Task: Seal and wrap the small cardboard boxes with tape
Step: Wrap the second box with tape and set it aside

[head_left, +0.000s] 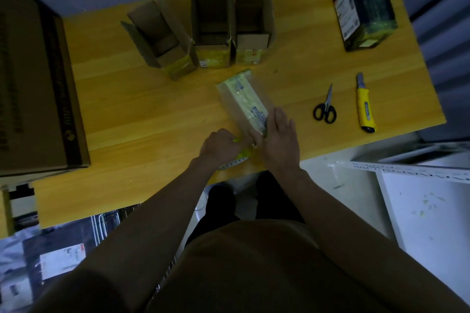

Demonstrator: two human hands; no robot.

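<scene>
Person's torso and both forearms fill the near foreground, reaching out over the yellow tabletop (127, 109). Large carton (35, 89) sits on the left edge; far right corner holds an already wrapped box (363, 5) with a label. Three open small boxes (203, 30) stand in a row at the back, flaps up, not yet sealed. The box being taped (243, 98) lies mid-tabletop, long axis running from far-left to near-right, near end right at the hands. Right hand (277, 140) rests flat, fingers straight, pressing on that near end, looks like smoothing tape down. Left hand (220, 143) is curled round the tape roll (237, 157), touching-close to the right hand, just nearer than the box end. So the box extends away from both hands; right hand is the one on it, left is the feed side. Judgement: next pull of tape likely runs along the long axis, away from the body, with the right hand as anchor. Scissors (325, 109) and a yellow utility knife (365, 107) lie well apart to the right, untouched.
</scene>
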